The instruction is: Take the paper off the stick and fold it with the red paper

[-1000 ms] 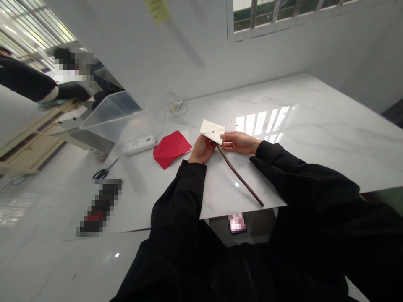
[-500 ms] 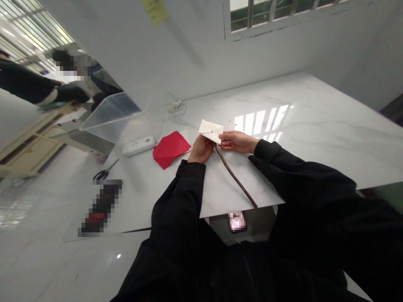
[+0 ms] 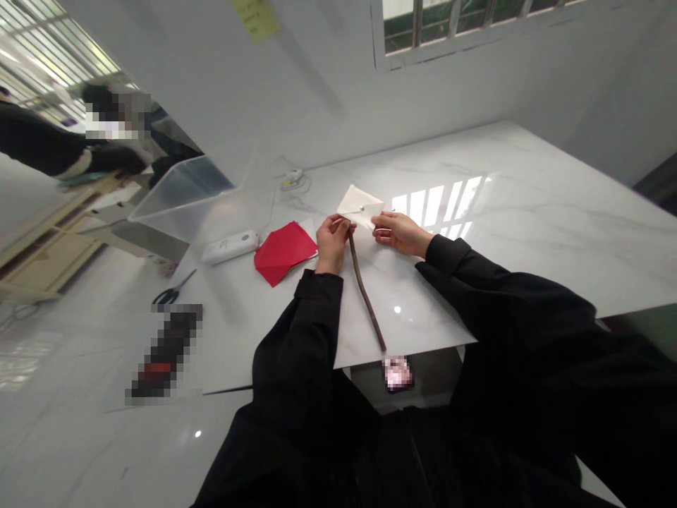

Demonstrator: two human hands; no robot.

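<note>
Pouch [image 3: 355,198], cream-white, flat, envelope-shaped: in the head view, it is held between both hands, over the glossy white marble-patterned table [image 3: 534,219].
Left hand [image 3: 332,243]: narrowed in a pinch on the top end of a thin, bent brown stick [image 3: 360,279], seemingly against the pouch's lower edge.
Right hand [image 3: 400,233]: fingers closed on the pouch's lower right corner.
Flap: looks folded down, so judged done; whether the small round silvery stud [image 3: 362,209] is fastened is too small to tell.
Stick and pouch: whether they are joined cannot be told, so what is left there stays uncertain.
Near edge: the stick's lower end comes close to it.
Left side: tighter, with a red angular sheet [image 3: 285,250] just beside the left hand and a white oblong case [image 3: 231,247] beyond.
Right side: broad tabletop, probably the easiest room for moving.
</note>
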